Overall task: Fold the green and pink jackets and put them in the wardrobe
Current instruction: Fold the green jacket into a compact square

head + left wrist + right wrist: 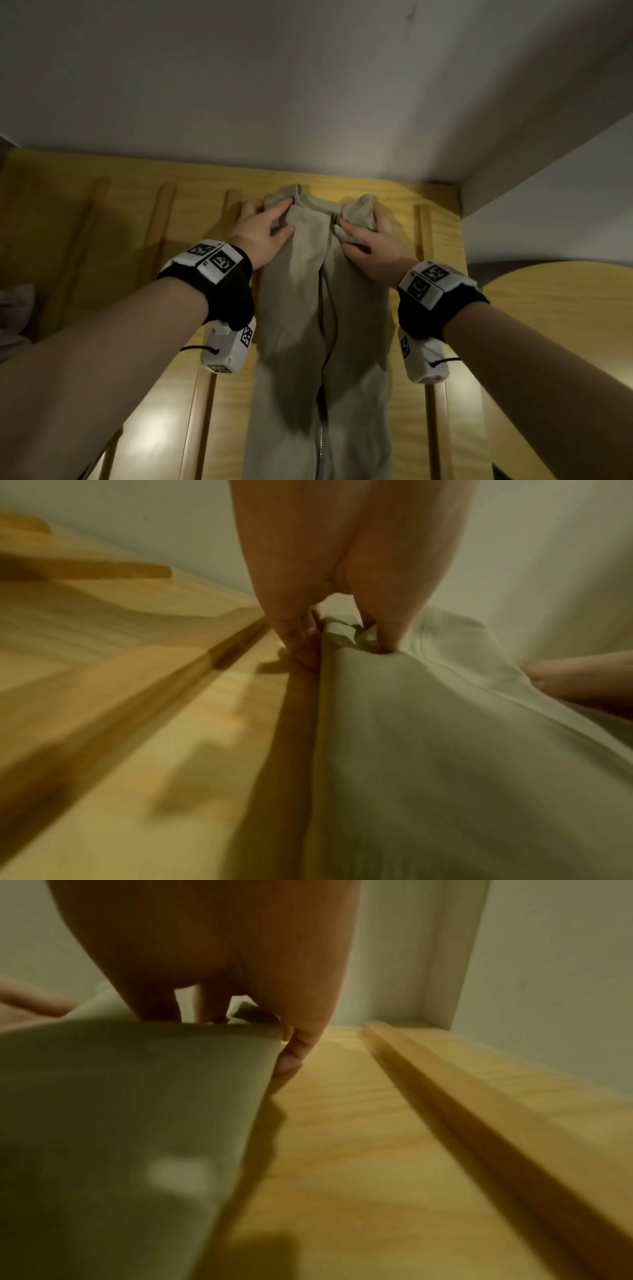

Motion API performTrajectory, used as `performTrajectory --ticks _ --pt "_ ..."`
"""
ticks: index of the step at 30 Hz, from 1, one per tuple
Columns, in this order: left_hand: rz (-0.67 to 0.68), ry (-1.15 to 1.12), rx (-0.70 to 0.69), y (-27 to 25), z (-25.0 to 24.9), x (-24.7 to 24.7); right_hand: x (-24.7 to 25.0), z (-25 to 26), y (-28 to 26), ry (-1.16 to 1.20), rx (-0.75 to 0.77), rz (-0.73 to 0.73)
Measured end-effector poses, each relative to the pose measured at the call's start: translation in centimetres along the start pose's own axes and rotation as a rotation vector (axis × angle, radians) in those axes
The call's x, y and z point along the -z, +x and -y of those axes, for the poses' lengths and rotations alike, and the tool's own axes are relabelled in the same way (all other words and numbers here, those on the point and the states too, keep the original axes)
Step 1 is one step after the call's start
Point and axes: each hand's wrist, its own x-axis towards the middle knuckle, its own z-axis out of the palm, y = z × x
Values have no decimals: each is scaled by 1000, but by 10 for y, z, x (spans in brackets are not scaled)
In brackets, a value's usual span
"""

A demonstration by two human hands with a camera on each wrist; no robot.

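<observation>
1. Both hands, left hand (263, 228) and right hand (371, 240), pinch the pale green zip-front fabric jacket (322, 329) at its shoulders, centre frame, against the yellow wooden slatted panel (442, 359).
2. Judged step: holding it up for folding; next, lay it flat.

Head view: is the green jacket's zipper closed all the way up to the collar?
No. The green jacket hangs open down its front below the collar, and zipper teeth meet only near its lower part.

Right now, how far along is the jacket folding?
Barely begun. Nothing looks folded. Both hands, left hand and right hand, grip the green jacket at its shoulders against the wooden slats. A pinkish garment waits at left. Folding both and storing remain.
</observation>
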Motion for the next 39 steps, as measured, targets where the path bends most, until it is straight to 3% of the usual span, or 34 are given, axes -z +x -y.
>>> performTrajectory --ticks 6,8,11,14,17,20,24,31,35,39 --pt "-4 -142 5 9 -13 4 9 4 4 315 55 -166" --pt "-40 -249 66 11 -16 6 14 5 0 427 77 -249" --pt "-48 -401 207 13 -18 10 18 5 -1 594 17 -252" --pt "62 -469 291 10 -19 15 18 10 3 519 -94 -215" --pt "175 -429 229 5 -25 17 19 15 3 496 -97 -107" --pt "129 -420 152 2 -30 19 23 19 3 467 -27 -61" --pt "98 -384 82 3 -37 24 31 27 5 440 -18 -183" --pt "-180 -298 -120 10 -64 47 45 42 4 577 117 -330" --pt "-160 11 -257 0 -57 54 47 34 -6 605 175 -314" --pt "-86 376 -328 -14 -50 44 41 26 -14 420 164 -264"
